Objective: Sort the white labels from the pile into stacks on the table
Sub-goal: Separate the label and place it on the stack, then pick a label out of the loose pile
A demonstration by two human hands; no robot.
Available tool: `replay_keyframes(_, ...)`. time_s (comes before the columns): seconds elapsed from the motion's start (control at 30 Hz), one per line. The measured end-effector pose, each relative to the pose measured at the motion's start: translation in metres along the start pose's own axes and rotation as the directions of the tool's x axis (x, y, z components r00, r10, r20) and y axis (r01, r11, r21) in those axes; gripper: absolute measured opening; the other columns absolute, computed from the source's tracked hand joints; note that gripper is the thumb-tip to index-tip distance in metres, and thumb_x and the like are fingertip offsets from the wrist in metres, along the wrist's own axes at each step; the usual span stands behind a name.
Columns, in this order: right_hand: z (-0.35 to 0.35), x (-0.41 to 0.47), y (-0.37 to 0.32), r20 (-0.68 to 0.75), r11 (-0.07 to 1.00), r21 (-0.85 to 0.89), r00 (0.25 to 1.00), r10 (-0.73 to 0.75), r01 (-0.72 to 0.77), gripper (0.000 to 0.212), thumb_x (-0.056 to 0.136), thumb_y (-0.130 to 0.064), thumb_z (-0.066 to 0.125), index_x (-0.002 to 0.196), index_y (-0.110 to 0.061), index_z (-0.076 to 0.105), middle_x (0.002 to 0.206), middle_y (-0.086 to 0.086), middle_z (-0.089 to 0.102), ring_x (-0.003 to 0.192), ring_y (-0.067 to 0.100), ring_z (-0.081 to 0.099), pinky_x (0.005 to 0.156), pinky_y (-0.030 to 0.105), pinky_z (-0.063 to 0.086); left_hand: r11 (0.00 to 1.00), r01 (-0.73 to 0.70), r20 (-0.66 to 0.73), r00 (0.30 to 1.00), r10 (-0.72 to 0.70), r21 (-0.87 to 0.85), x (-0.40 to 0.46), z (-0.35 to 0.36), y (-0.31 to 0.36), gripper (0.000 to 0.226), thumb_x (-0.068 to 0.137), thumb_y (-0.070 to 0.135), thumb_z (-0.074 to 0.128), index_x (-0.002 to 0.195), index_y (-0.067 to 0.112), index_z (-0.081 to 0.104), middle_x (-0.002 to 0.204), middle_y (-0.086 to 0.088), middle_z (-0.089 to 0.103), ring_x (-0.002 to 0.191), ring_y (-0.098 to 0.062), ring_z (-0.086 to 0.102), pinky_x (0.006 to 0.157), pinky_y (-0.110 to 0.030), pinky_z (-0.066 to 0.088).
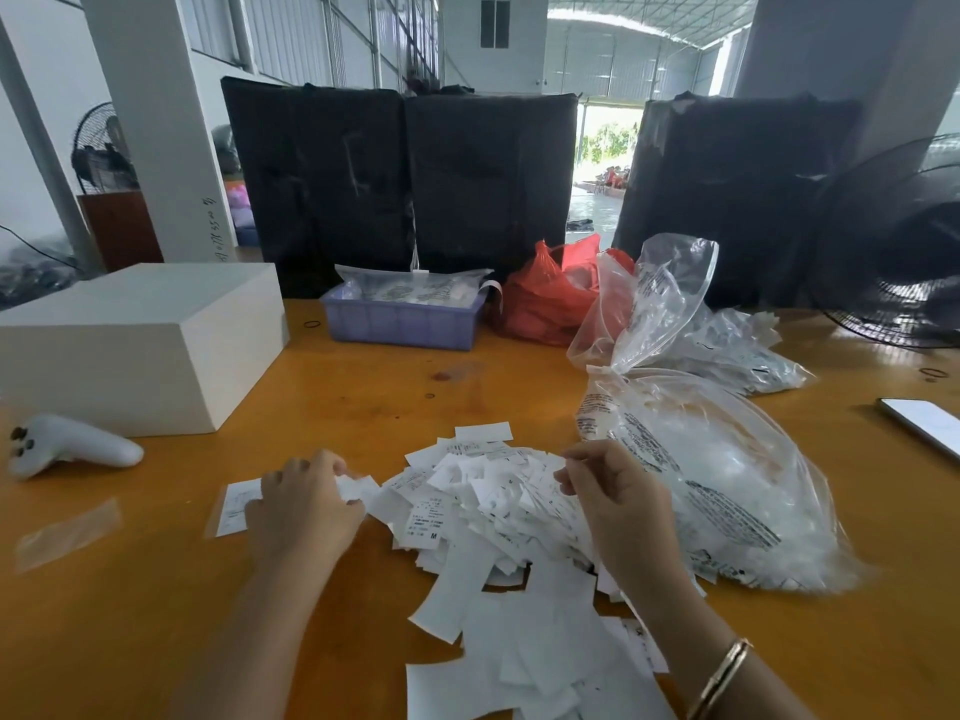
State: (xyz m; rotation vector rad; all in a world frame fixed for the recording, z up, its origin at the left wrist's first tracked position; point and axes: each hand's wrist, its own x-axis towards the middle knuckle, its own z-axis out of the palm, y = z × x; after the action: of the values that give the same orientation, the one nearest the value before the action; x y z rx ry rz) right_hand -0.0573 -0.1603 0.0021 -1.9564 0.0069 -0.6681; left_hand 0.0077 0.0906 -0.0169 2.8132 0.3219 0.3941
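I see the pile of white labels (498, 517) heaped loose on the orange table (363, 397), spreading from mid-table down toward the near edge; some lie face up with small print, others show blank backs; my left hand (304, 504) sits at the pile's left margin, its fingers curled and pinching a label (358, 485) at the edge of the heap; under and just left of that hand lies a small stack of labels (236, 504), apart from the main heap; my right hand (608, 491) hovers over the pile's right side with fingers bent toward the thumb, but I cannot tell whether it holds a label; a gold bangle (719, 678) circles that wrist; just right of the pile a clear plastic bag (727, 475) stuffed with more white pieces touches the heap; behind it stand another clear bag (660, 298) and a red bag (545, 298); a lilac tray (400, 322) sits further back; a white box (145, 340) and a white controller (67, 446) rest at the left; a phone (924, 420) lies at the far right, near a black fan (898, 241)
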Motion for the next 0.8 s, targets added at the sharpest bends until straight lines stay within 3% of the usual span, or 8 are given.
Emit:
replay_keyframes(0.13,-0.013,0.009,0.001,-0.159,0.954,-0.227,0.959,-0.234,0.195,0.013,0.086,-0.005,0.063,0.091,-0.017,0.066,0.082,-0.009,0.062,0.075,0.009,0.059,0.065,0.015,0.049,0.989,-0.14,-0.08,0.988,0.136,-0.042,-0.005,0.003,0.014,0.038,0.087,0.036,0.063,0.123,0.032,0.053,0.125,0.007,0.055,0.116,-0.016,0.047,0.089,-0.03,0.041)
replay_keyframes(0.2,-0.021,0.015,0.004,-0.212,0.915,-0.355,0.937,-0.278,0.191,0.012,0.086,-0.004,0.063,0.094,-0.01,0.069,0.09,-0.003,0.061,0.085,0.019,0.057,0.076,0.027,0.043,0.955,-0.267,-0.155,0.957,0.247,-0.125,-0.01,0.004,0.023,0.031,0.089,0.028,0.061,0.12,0.028,0.058,0.12,0.007,0.059,0.11,-0.013,0.047,0.085,-0.025,0.041)
replay_keyframes(0.3,-0.035,0.024,0.014,-0.23,0.858,-0.509,0.95,-0.211,0.067,0.023,0.09,-0.001,0.056,0.107,-0.008,0.069,0.105,0.006,0.065,0.104,0.029,0.054,0.085,0.034,0.03,0.875,-0.454,-0.226,0.882,0.414,-0.169,-0.019,0.004,0.037,0.025,0.089,0.019,0.06,0.113,0.023,0.065,0.108,0.008,0.063,0.096,-0.007,0.047,0.078,-0.018,0.041)
replay_keyframes(0.4,-0.05,0.029,0.022,-0.16,0.78,-0.614,0.987,0.025,-0.119,0.037,0.094,-0.001,0.045,0.126,-0.011,0.06,0.13,0.009,0.059,0.123,0.029,0.048,0.104,0.042,0.034,0.804,-0.56,-0.243,0.824,0.512,-0.202,-0.029,0.003,0.046,0.02,0.089,0.018,0.061,0.107,0.023,0.067,0.102,0.01,0.064,0.09,-0.004,0.046,0.075,-0.017,0.042)
replay_keyframes(0.5,-0.056,0.029,0.025,-0.046,0.621,-0.762,0.972,0.232,-0.184,0.036,0.095,-0.006,0.044,0.128,-0.013,0.055,0.128,0.008,0.059,0.115,0.028,0.054,0.099,0.041,0.043,0.766,-0.599,-0.223,0.8,0.557,-0.232,-0.035,0.004,0.05,0.019,0.091,0.021,0.057,0.108,0.024,0.066,0.103,0.013,0.062,0.093,-0.004,0.045,0.078,-0.017,0.041)
replay_keyframes(0.6,-0.054,0.028,0.026,0.016,0.546,-0.831,0.977,0.211,-0.104,0.022,0.094,-0.006,0.041,0.105,-0.014,0.059,0.104,0.005,0.066,0.092,0.024,0.06,0.084,0.035,0.046,0.75,-0.616,-0.206,0.787,0.581,-0.241,-0.037,0.005,0.051,0.022,0.093,0.024,0.053,0.112,0.026,0.064,0.108,0.014,0.061,0.098,-0.003,0.045,0.082,-0.015,0.039)
replay_keyframes(0.8,-0.05,0.028,0.03,-0.01,0.627,-0.773,0.99,0.137,-0.094,0.033,0.093,-0.004,0.05,0.121,-0.016,0.064,0.106,0.005,0.068,0.093,0.024,0.059,0.089,0.035,0.047,0.745,-0.62,-0.198,0.785,0.587,-0.248,-0.038,0.006,0.051,0.023,0.094,0.026,0.053,0.113,0.027,0.065,0.111,0.014,0.063,0.097,0.001,0.041,0.079,-0.011,0.037)
